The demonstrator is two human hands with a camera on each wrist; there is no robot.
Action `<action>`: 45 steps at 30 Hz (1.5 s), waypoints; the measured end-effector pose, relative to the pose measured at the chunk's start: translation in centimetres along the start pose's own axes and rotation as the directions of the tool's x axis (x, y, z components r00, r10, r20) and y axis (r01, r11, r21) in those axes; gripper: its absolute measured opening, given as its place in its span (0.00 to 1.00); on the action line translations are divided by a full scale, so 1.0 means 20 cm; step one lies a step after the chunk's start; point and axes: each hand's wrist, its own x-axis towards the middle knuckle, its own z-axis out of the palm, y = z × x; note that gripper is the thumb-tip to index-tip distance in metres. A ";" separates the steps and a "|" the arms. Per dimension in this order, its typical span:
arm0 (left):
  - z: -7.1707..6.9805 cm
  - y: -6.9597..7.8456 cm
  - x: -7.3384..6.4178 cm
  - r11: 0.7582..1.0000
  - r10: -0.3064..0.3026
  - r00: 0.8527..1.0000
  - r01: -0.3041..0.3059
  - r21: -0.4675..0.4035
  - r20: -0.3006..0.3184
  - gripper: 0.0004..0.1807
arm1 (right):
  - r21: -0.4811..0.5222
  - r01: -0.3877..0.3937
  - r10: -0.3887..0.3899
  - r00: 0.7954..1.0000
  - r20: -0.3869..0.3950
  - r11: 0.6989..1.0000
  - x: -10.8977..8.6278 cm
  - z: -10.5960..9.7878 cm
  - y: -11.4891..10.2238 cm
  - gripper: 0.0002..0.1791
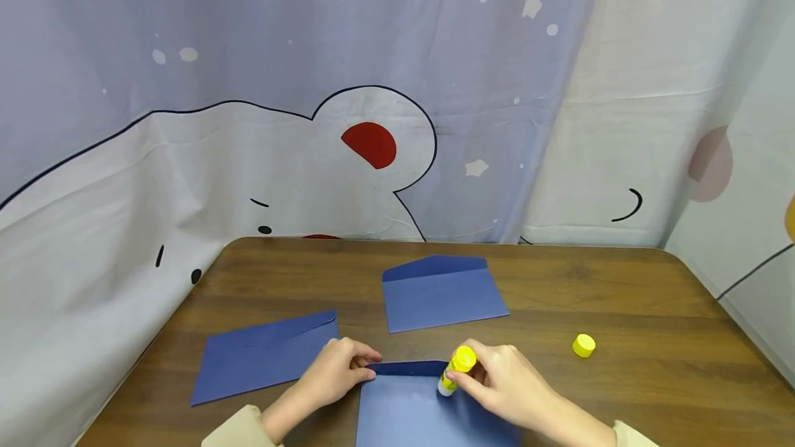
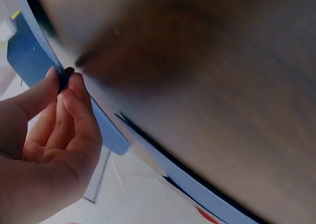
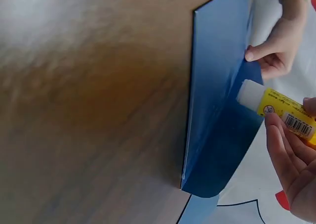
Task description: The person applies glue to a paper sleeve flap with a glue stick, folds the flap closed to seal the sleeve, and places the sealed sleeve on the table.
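A blue envelope (image 1: 422, 412) lies at the table's near edge with its flap (image 3: 237, 130) raised. My left hand (image 1: 338, 371) pinches the flap's left corner between thumb and fingers, which the left wrist view (image 2: 54, 130) shows close up. In my right hand (image 1: 506, 381) is a yellow glue stick (image 1: 458, 368), uncapped, its white end pointing down at the flap. The right wrist view shows that white end of the glue stick (image 3: 276, 108) over or at the flap; whether it touches I cannot tell.
A second blue envelope (image 1: 261, 357) lies to the left, partly behind my left hand. Another, its flap open (image 1: 441, 299), lies farther back. The yellow cap (image 1: 584, 345) stands on the wooden table (image 1: 652, 392) at the right. A printed curtain (image 1: 248, 157) hangs behind the table.
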 end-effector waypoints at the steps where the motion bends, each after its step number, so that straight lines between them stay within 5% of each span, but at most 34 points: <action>1: 0.01 0.01 0.00 1.000 0.012 1.000 -0.012 0.015 0.008 0.10 | -0.012 0.006 -0.006 1.000 0.018 1.000 0.00 0.00 0.01 0.07; 10: 0.06 0.11 -0.01 0.955 0.076 0.992 -0.101 0.280 0.099 0.23 | -0.022 0.004 -0.003 0.996 0.086 1.000 -0.03 0.01 0.03 0.09; 15: 0.09 0.12 -0.02 0.952 0.066 0.992 -0.095 0.291 0.109 0.24 | -0.009 0.101 -0.100 0.992 0.078 0.995 -0.02 0.03 0.02 0.09; 24: 0.11 0.13 -0.05 0.939 0.093 0.993 -0.111 0.327 0.070 0.19 | -0.016 0.275 -0.271 0.955 0.119 0.961 -0.01 0.05 0.01 0.09; 32: 0.13 0.10 -0.05 0.930 0.189 0.980 -0.201 0.309 0.068 0.19 | 0.010 0.287 -0.287 0.953 0.101 0.958 -0.04 0.00 0.06 0.11; 38: 0.13 0.11 -0.03 0.943 0.148 0.985 -0.169 0.287 0.093 0.20 | 0.063 0.290 -0.295 0.951 0.093 0.955 0.04 0.12 0.00 0.08; 45: 0.12 0.12 -0.04 0.947 0.123 0.989 -0.143 0.288 0.087 0.20 | 0.020 0.298 -0.298 0.953 0.045 0.954 -0.06 0.02 0.06 0.11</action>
